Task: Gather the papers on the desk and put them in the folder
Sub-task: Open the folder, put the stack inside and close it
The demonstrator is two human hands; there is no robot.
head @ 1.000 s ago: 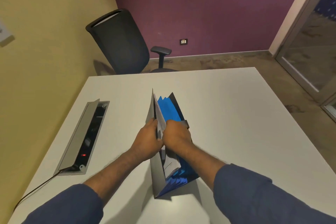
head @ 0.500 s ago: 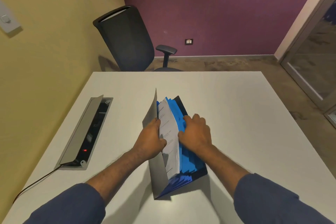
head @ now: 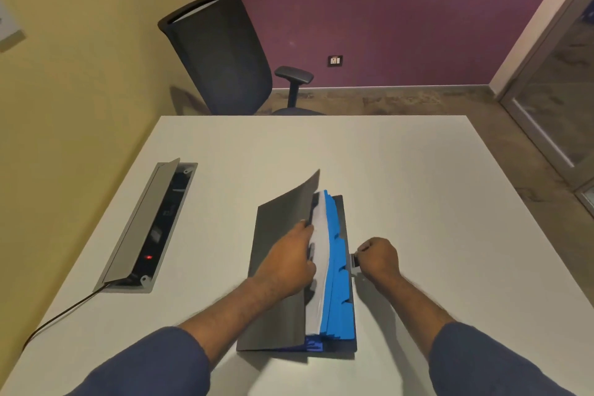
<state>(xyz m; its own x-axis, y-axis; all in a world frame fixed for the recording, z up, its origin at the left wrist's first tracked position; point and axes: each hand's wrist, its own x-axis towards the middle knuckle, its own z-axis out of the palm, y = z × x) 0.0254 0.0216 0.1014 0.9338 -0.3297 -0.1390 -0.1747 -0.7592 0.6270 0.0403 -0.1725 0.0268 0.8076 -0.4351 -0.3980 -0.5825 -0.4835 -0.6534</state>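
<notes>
Nearest the body, folder (head: 276, 270): flat on desk (head: 418, 190), long axis running away, papers (head: 316, 267) tucked inside
Left hand (head: 286, 262): fingers curled over grey cover's free edge
Right hand (head: 379, 259): clenched on clasp (head: 354, 262), just right of blue dividers (head: 337, 283)
Beyond: chair (head: 221, 55)

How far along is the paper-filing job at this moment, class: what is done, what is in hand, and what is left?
Done: white papers sit inside the folder, ahead of the blue dividers; no loose sheets show on the desk. In hand: the left hand holds the grey cover partly raised, while the right hand pinches the clasp. Left: lower the cover and fasten it.
</notes>
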